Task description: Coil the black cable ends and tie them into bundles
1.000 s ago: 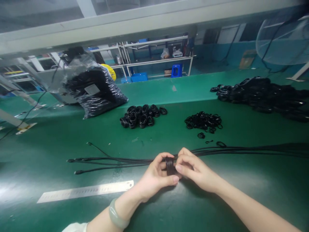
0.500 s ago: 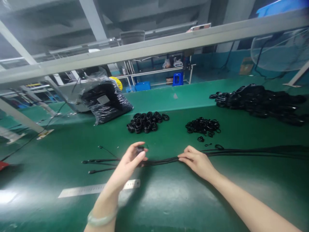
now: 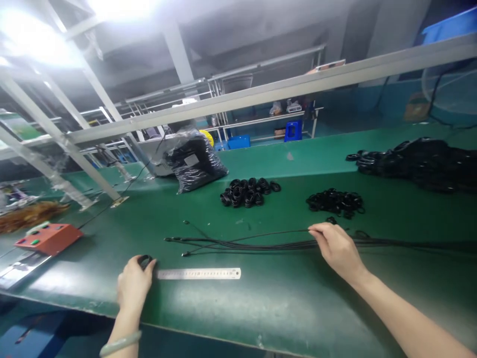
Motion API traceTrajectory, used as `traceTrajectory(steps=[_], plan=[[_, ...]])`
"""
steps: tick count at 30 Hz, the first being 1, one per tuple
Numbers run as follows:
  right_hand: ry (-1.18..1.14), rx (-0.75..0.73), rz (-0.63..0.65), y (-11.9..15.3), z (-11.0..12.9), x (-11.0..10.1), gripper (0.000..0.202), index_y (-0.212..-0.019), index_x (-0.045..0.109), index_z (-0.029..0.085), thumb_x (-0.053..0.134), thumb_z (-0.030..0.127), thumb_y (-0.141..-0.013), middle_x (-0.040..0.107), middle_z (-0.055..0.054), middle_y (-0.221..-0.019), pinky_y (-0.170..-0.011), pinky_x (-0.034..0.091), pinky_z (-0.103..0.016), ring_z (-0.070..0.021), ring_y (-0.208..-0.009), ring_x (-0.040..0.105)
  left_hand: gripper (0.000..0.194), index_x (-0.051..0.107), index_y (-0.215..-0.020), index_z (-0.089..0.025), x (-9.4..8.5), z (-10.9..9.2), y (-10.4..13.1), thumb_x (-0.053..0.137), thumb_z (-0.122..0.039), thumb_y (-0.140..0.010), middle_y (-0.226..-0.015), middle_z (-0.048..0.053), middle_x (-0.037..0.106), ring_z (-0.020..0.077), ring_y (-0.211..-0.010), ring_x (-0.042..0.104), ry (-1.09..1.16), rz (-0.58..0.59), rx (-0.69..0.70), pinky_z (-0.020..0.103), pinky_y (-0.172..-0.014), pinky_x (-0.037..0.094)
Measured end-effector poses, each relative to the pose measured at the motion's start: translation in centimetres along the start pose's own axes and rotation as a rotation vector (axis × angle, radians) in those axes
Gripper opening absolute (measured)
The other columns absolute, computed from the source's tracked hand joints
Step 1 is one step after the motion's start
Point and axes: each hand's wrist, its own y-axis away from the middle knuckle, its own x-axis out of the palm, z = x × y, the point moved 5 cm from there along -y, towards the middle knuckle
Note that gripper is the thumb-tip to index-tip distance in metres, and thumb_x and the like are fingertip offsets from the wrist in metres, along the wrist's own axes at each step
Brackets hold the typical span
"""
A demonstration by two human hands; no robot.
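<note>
- The left hand (image 3: pixel 133 284) has moved from the cables to the green bench's (image 3: pixel 261 308) near-left edge, fingers curled around what looks like a small black coiled ring (image 3: pixel 144 260), beside the steel ruler (image 3: pixel 198 273).
- The right hand (image 3: pixel 336 247) stays loosely open, resting on the bundle of thin black cables (image 3: pixel 246 243).

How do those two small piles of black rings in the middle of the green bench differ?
The left pile is made of thicker, chunkier coils, set fairly neatly side by side; the right pile is thin loose rings, tangled and spread flat. The left pile lies near the plastic bag; the right pile lies just beyond the right hand, which rests on the cables. Both are black and lie on the green bench.
</note>
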Motion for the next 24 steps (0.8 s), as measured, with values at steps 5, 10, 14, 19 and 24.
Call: traceTrajectory(steps=[5,10,14,19,24], plan=[[-0.011,-0.068,0.261,0.5,0.8,1.3,0.015,-0.094,0.060,0.018,0.046,0.019,-0.101,0.067,-0.005,-0.083,-0.068,0.041,-0.032,-0.0188,-0.072,0.060,0.045,0.058,-0.124,-0.017,2.2,-7.9,-1.9,0.059,-0.041,-0.086,-0.125,0.013,0.061,0.0271,-0.115,0.061,0.097,0.073,0.316,0.036,-0.099,0.048],[-0.012,-0.149,0.361,1.8,1.9,2.6,0.021,-0.092,0.060,0.017,0.041,0.019,-0.102,0.067,-0.005,-0.081,-0.066,0.039,-0.031,-0.0177,-0.071,0.060,0.038,0.061,-0.119,-0.016,6.8,-15.8,-3.7,0.064,-0.038,-0.088,-0.114,0.009,0.065,0.0228,-0.103,0.064,0.109,0.182,0.487,0.041,-0.093,0.052],[-0.014,-0.117,0.371,2.0,1.6,3.0,0.022,-0.092,0.060,0.017,0.041,0.019,-0.103,0.067,-0.004,-0.081,-0.067,0.040,-0.031,-0.0174,-0.070,0.059,0.036,0.058,-0.122,-0.017,9.5,-18.1,-5.1,0.059,-0.037,-0.093,-0.123,0.009,0.062,0.0227,-0.105,0.063,0.090,0.204,0.508,0.045,-0.088,0.054],[-0.028,-0.097,0.368,2.0,1.2,3.2,0.021,-0.093,0.059,0.018,0.041,0.019,-0.103,0.067,-0.004,-0.082,-0.068,0.041,-0.031,-0.0176,-0.071,0.060,0.037,0.057,-0.124,-0.017,8.6,-16.7,-9.0,0.060,-0.035,-0.092,-0.126,0.010,0.060,0.0241,-0.108,0.062,0.088,0.139,0.374,0.046,-0.090,0.054],[-0.033,-0.111,0.289,1.9,1.4,2.9,0.019,-0.105,0.062,0.019,0.043,0.023,-0.104,0.068,-0.003,-0.081,-0.065,0.041,-0.030,-0.0168,-0.069,0.060,0.040,0.056,-0.126,-0.017,5.9,-16.8,-9.7,0.059,-0.037,-0.092,-0.132,0.012,0.056,0.0277,-0.117,0.057,0.218,0.134,0.385,0.052,-0.097,0.048]])
